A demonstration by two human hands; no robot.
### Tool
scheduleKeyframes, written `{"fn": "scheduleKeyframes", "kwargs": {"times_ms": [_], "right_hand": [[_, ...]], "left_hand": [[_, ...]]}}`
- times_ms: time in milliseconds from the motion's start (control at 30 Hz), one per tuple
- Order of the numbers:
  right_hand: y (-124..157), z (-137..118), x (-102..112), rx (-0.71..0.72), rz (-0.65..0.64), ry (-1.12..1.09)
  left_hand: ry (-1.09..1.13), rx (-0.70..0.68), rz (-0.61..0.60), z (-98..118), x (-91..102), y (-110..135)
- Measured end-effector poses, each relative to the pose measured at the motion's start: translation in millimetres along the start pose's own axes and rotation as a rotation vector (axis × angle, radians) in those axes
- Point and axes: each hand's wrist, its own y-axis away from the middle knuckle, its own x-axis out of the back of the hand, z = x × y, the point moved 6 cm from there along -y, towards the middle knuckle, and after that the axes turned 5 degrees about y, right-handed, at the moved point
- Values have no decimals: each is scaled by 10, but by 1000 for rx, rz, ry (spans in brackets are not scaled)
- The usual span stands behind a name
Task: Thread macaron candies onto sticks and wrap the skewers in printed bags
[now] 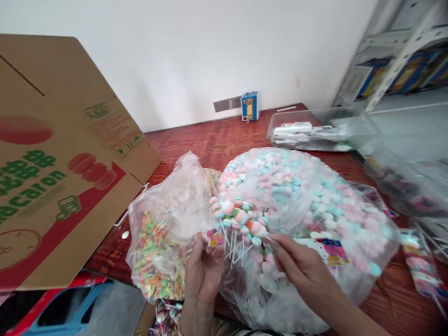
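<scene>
My left hand (206,261) is closed, its thumb and fingers pinching a small printed plastic wrapper (214,237). My right hand (297,261) is closed too, its fingertips at the lower end of a marshmallow skewer (241,217) in pink, green and orange. Around that skewer, other marshmallow sticks lie in a bunch with their white sticks (235,249) pointing down. Beneath them spreads a large clear bag of pastel marshmallows (280,177). Another printed wrapper (332,252) lies on this bag beside my right wrist. My right fingertips are partly hidden.
A clear bag of small colourful candies (157,252) lies left of my left hand. A big cardboard box (70,140) leans at the left. Behind are a blue box (250,106) and a clear plastic tray (364,130). A wrapped marshmallow stick (422,266) lies at the right.
</scene>
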Motion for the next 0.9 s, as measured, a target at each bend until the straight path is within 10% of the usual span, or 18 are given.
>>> {"fn": "scheduleKeyframes", "kwargs": {"times_ms": [200,900], "right_hand": [[393,-38,502,317,177,225],[592,-75,822,550,208,477]], "left_hand": [[15,95,-104,-253,-81,-97],[-395,-84,-184,-356,-274,-32]]}}
